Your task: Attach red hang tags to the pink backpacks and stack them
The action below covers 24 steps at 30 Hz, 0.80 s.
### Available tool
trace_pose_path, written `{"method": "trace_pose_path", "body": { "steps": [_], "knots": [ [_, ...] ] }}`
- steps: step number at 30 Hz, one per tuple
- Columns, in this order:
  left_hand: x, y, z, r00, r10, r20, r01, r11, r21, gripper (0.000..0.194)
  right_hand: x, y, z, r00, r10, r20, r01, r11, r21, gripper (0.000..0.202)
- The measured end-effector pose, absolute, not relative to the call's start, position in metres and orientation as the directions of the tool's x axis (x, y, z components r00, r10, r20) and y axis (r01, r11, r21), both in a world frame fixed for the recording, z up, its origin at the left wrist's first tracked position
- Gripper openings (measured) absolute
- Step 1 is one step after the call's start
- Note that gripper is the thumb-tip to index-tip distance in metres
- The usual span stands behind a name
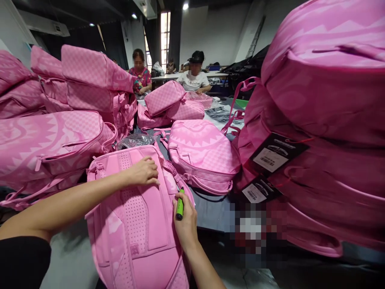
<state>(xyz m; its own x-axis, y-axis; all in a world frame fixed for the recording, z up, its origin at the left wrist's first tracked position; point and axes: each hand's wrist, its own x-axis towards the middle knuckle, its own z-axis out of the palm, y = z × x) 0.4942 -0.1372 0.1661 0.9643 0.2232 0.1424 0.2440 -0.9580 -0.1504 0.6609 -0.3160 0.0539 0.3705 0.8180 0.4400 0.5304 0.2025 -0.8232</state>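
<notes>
A pink backpack (pixel 135 224) leans in front of me with its padded back panel facing up. Across its upper part lies my left hand (pixel 142 171), fingers bent and resting on the panel; whether they pinch any fabric is hidden. My right hand (pixel 185 218) is at the bag's right edge, closed around a green marker (pixel 180 206) with black ends. Just beyond it, another pink backpack (pixel 204 152) with a zigzag and checker print lies on the table.
Pink backpacks (pixel 87 80) are heaped at the left. A tall stack of backpacks (pixel 325 100) rises at the right, with black hang tags (pixel 275 154). Clear plastic wrap (pixel 136 140) lies behind my bag. Two people (pixel 195 78) sit across the grey table (pixel 210 210).
</notes>
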Motion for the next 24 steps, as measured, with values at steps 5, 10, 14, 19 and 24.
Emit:
{"method": "trace_pose_path", "body": {
  "steps": [5, 10, 14, 19, 24],
  "knots": [
    [0.471, -0.086, 0.202, 0.926, 0.31, 0.216, 0.369, -0.867, -0.335, 0.045, 0.662, -0.312, 0.052, 0.344, 0.835, 0.43, 0.521, 0.211, -0.827, 0.014],
    [0.487, -0.112, 0.187, 0.918, 0.372, 0.136, 0.393, -0.897, -0.204, 0.05, 0.659, -0.313, 0.053, 0.368, 0.83, 0.419, 0.527, 0.185, -0.83, 0.015],
    [0.501, -0.138, 0.165, 0.942, 0.335, 0.022, 0.336, -0.94, -0.055, 0.057, 0.658, -0.315, 0.056, 0.352, 0.835, 0.423, 0.537, 0.19, -0.822, 0.015],
    [0.491, -0.115, 0.176, 0.968, 0.234, 0.092, 0.249, -0.943, -0.222, 0.05, 0.66, -0.315, 0.056, 0.33, 0.827, 0.456, 0.58, 0.203, -0.789, 0.016],
    [0.486, -0.11, 0.186, 0.963, 0.242, 0.118, 0.265, -0.932, -0.248, 0.051, 0.659, -0.317, 0.055, 0.327, 0.814, 0.48, 0.591, 0.221, -0.776, 0.013]
  ]
}}
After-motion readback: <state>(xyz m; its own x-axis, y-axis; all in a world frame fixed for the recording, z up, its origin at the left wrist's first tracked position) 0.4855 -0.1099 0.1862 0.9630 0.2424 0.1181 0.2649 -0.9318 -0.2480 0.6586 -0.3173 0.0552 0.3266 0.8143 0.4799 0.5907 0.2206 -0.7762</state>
